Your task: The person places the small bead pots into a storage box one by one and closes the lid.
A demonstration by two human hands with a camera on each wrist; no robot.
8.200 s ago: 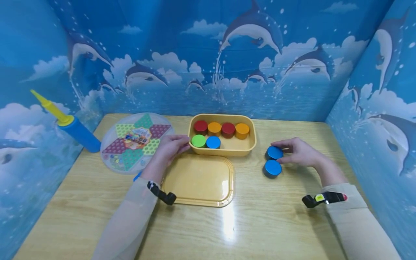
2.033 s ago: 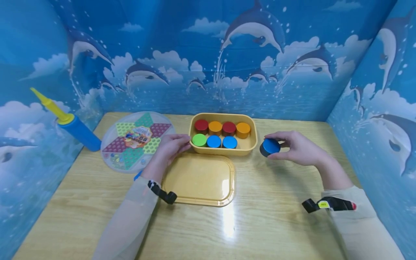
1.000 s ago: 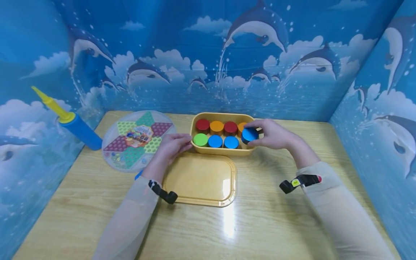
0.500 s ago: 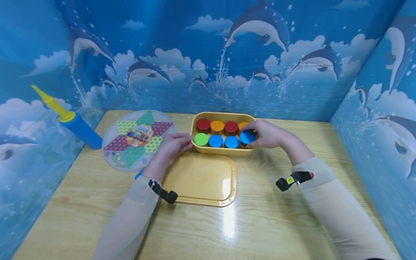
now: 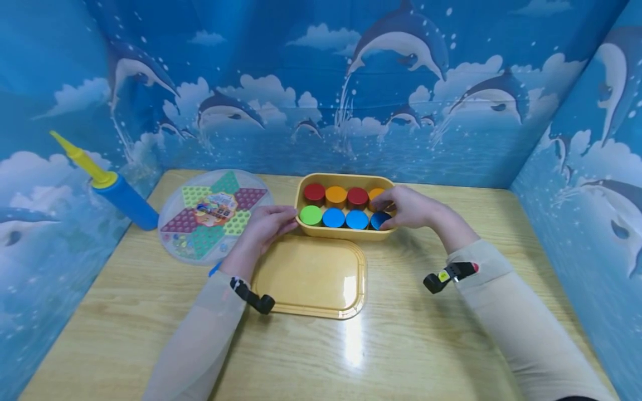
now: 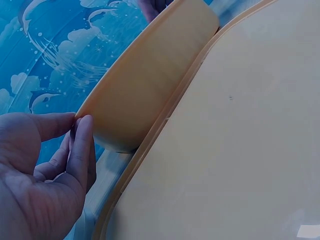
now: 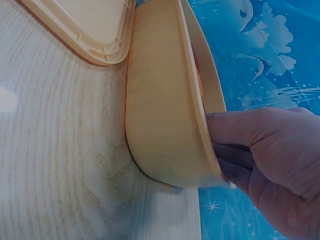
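Note:
A yellow box [image 5: 344,232] stands mid-table with a back row of red and orange discs and a front row of one green disc [image 5: 311,215] and three blue ones. My right hand [image 5: 403,206] reaches over the box's right end, its fingers curled round the rightmost blue disc [image 5: 378,220], which sits low in the front right corner. The right wrist view shows the right hand [image 7: 270,160] hooked over the box [image 7: 160,125] rim. My left hand [image 5: 268,223] rests its straight fingertips against the box's left end. In the left wrist view the left hand [image 6: 45,175] touches the box [image 6: 150,85] rim.
The box's yellow lid [image 5: 308,275] lies flat in front of the box, touching it. A round checkers board [image 5: 213,217] and a blue pump with a yellow nozzle [image 5: 122,200] are at the left. Dolphin-print walls close in the wooden table [image 5: 351,356] on three sides.
My right hand carried the last blue disc from the table into the box and has lowered it into the front right corner. The left hand stayed at the box's left end.

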